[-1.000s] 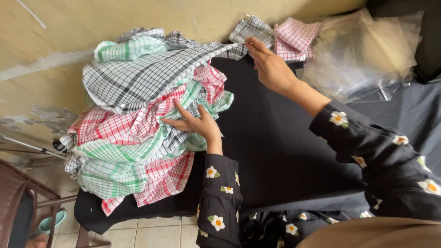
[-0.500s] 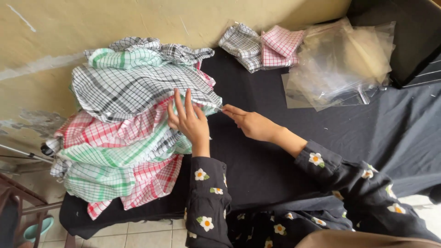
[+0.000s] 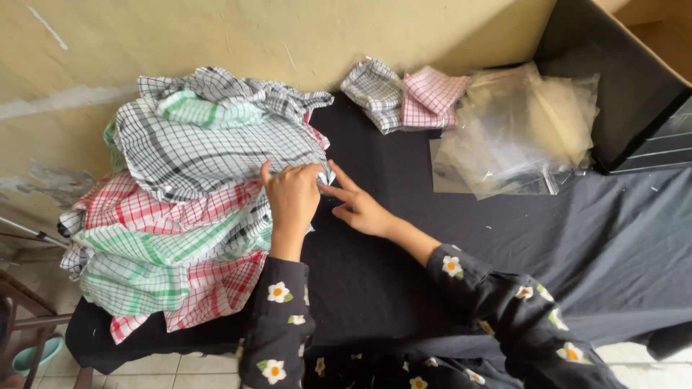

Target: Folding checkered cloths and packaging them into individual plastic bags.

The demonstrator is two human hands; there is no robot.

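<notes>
Both hands pinch top cloth (image 3: 209, 144) edge: left hand (image 3: 292, 198), right hand (image 3: 357, 205); black-white checked, rumpled.

On your black tablecloth (image 3: 591, 238), two folded cloths (image 3: 404, 97) lie at the far edge by the wall (image 3: 216, 36); clear bags (image 3: 519, 130) sit just right of them, and a black box (image 3: 627, 94) stands right of those

Black-and-white checked cloth (image 3: 194, 148): unfolded, rumpled, topmost on heap of red and green checked cloths (image 3: 155, 245) at left end of black-draped tabletop (image 3: 577, 238); right edge pinched between both hands.
</notes>
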